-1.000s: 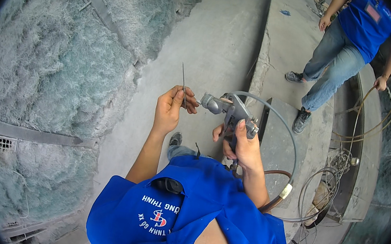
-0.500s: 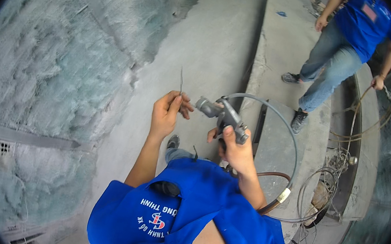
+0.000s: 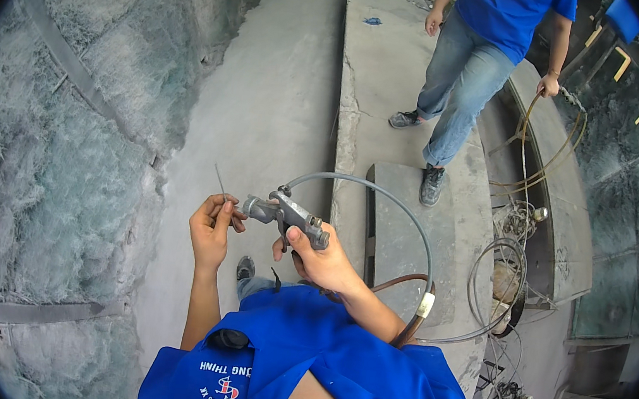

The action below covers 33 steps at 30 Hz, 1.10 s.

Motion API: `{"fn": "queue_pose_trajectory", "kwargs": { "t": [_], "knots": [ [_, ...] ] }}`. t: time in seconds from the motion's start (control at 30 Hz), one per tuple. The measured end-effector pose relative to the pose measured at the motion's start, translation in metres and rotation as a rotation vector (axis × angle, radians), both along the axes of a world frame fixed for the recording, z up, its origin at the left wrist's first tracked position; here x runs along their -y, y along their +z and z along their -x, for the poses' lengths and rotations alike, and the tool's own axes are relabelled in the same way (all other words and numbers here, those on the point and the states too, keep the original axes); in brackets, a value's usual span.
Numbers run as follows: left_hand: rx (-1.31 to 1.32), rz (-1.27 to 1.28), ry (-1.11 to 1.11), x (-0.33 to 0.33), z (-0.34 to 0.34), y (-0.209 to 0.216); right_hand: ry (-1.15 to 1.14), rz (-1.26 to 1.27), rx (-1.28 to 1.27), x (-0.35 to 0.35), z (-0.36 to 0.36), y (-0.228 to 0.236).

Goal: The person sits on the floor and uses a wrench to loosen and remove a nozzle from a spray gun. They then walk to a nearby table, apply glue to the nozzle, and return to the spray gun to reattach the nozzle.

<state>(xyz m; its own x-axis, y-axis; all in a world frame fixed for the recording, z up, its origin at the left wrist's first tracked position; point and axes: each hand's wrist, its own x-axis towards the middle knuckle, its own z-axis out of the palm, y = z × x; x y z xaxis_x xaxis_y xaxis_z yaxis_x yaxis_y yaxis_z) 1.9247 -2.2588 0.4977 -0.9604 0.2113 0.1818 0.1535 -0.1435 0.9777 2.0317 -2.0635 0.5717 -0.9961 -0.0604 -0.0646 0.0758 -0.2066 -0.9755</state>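
Note:
In my right hand (image 3: 321, 258) is a grey metal spray gun (image 3: 287, 213), its nozzle end pointing left toward my other hand. A grey hose (image 3: 404, 211) arcs from the top of the gun over to the right and down. My left hand (image 3: 213, 229) pinches a thin metal rod (image 3: 219, 180) between thumb and fingers, with the rod sticking up. The fingertips are close beside the nozzle; I cannot tell whether they touch it. A brown hose (image 3: 396, 283) runs by my right forearm, its upper end hidden behind my hand.
Another person (image 3: 470, 67) in a blue shirt and jeans stands on the raised concrete ledge (image 3: 383, 74), holding coiled hoses (image 3: 534, 144). Tangled hoses and fittings (image 3: 510, 278) lie in the channel at right. A whitish fibrous wall covering (image 3: 79, 190) lines the left side.
The spray gun's nozzle and my left fingers have come closer together. The rod now leans further left. The whole scene has shifted leftward as my view turned.

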Motion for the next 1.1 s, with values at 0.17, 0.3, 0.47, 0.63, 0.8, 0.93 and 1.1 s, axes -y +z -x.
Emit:
{"fn": "queue_pose_trajectory", "kwargs": {
  "t": [0.17,0.3,0.47,0.63,0.8,0.93,1.1],
  "knots": [
    [0.065,-0.008,-0.024,0.004,0.003,-0.002,0.044,0.035,0.063,-0.001,0.002,-0.001],
    [0.062,0.008,-0.015,0.006,0.004,-0.002,0.015,-0.053,-0.087,0.0,0.006,-0.004],
    [0.059,0.003,-0.004,0.003,0.001,0.0,0.065,0.012,0.043,-0.002,0.005,-0.004],
    [0.028,0.006,0.02,-0.001,0.002,0.004,0.004,0.057,-0.078,-0.002,0.005,-0.005],
    [0.019,0.03,0.038,-0.002,0.002,0.008,0.012,0.08,-0.013,-0.005,0.005,-0.008],
    [0.02,0.033,0.034,-0.002,0.002,0.009,0.018,0.06,0.039,-0.006,0.005,-0.008],
    [0.037,0.007,0.01,-0.003,0.002,0.009,-0.026,-0.001,-0.047,-0.002,0.004,-0.004]
  ]
}}
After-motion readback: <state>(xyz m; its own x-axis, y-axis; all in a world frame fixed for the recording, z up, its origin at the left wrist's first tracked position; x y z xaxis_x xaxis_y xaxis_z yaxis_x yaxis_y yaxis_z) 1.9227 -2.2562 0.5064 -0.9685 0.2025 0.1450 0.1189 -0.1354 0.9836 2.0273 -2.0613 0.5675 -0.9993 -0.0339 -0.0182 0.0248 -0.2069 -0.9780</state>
